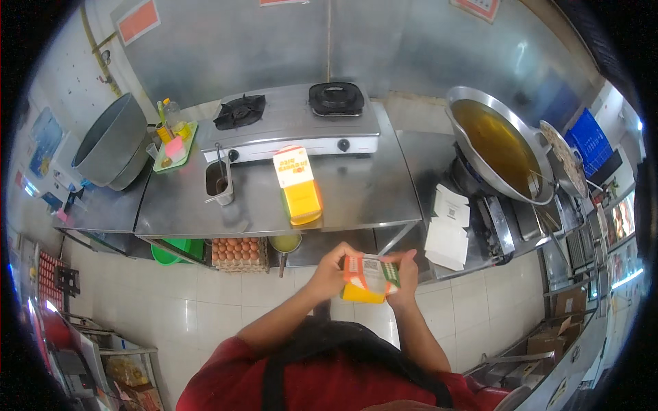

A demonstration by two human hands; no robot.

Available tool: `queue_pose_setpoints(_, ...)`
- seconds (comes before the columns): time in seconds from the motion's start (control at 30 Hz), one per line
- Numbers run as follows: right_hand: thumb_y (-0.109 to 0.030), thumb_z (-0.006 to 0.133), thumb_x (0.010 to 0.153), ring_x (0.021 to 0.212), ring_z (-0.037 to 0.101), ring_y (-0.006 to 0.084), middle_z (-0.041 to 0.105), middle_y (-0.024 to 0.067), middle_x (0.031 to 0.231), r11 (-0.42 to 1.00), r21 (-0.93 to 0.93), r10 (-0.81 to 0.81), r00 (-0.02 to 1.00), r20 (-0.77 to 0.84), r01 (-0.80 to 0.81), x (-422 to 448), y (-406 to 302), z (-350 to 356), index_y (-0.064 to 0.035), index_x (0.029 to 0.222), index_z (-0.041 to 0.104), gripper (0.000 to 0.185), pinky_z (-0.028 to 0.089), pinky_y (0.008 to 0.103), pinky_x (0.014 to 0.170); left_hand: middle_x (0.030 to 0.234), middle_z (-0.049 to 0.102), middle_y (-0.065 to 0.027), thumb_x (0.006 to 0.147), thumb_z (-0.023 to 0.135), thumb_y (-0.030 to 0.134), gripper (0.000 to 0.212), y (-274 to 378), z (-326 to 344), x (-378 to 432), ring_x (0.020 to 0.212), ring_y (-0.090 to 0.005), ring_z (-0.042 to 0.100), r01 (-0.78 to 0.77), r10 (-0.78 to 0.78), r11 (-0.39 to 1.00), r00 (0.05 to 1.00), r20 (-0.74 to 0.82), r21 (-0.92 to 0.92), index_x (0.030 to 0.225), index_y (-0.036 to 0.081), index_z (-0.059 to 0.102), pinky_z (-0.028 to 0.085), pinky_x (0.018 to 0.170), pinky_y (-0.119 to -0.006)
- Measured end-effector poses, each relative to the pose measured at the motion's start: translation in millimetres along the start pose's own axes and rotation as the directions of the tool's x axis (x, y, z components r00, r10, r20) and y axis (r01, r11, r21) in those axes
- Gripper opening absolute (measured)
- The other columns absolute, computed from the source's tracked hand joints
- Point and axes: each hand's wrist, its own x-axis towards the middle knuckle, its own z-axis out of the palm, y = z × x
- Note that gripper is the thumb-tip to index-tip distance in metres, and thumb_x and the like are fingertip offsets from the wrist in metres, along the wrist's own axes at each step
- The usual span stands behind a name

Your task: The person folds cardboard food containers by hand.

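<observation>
Between both hands, in front of my body, is a printed paperboard food box (371, 278) in yellow, orange, green and white. My left hand (335, 269) grips its left side, and my right hand (405, 275) holds its right side near the green flap. A printed code shows on the face turned up. On the steel table (360, 190) ahead lies a yellow and white paperboard box (299, 187) with its white flap raised toward the stove. To the right, an unfolded white carton blank (447, 228) rests on the lower counter.
A two-burner gas stove (293, 120) stands at the back. At right sits a large wok of oil (496, 146). A steel container with a ladle (219, 182) is left of the yellow box. Stacked egg trays (236, 254) and a green basin (177, 251) are under the table.
</observation>
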Motion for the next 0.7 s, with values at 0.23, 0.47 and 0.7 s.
queue_pose_setpoints(0.23, -0.036, 0.042, 0.111, 0.125, 0.059, 0.0245, 0.061, 0.0191, 0.134, 0.960, -0.257, -0.043, 0.964, 0.262, 0.113, 92.3, 29.4, 109.3, 0.0039, 0.145, 0.050, 0.053, 0.045, 0.0369, 0.106, 0.119, 0.064, -0.0081, 0.094, 0.076, 0.013, 0.038, 13.4, -67.0, 47.8, 0.106, -0.0155, 0.062, -0.130, 0.124, 0.991, 0.819, -0.560, 0.030, 0.125, 0.001, 0.055, 0.051, 0.094, -0.032)
queue_pose_setpoints(0.47, -0.037, 0.046, 0.107, 0.134, 0.052, 0.0424, 0.053, 0.0295, 0.143, 0.604, -0.735, 0.014, 0.917, 0.398, 0.310, 213.6, 65.2, 190.1, 0.0028, 0.151, 0.041, 0.060, 0.040, 0.0465, 0.114, 0.121, 0.060, -0.0281, 0.097, 0.068, 0.030, 0.041, 15.5, -163.6, 107.9, 0.118, -0.0391, 0.054, 0.268, 0.381, 0.690, 0.656, -0.652, 0.673, 0.122, -0.002, 0.064, 0.039, 0.105, -0.049)
queue_pose_setpoints(0.7, -0.042, 0.047, 0.105, 0.129, 0.052, 0.0448, 0.056, 0.0240, 0.137, 0.306, -0.876, 0.127, 0.896, 0.426, 0.373, 235.5, 121.1, 231.6, -0.0046, 0.144, 0.050, 0.054, 0.042, 0.0551, 0.108, 0.122, 0.057, -0.0336, 0.105, 0.048, 0.038, 0.046, -74.9, -216.8, 146.7, 0.119, -0.0467, 0.051, 0.455, 0.162, 0.669, 0.682, -0.713, 0.588, 0.118, -0.003, 0.065, 0.036, 0.105, -0.056)
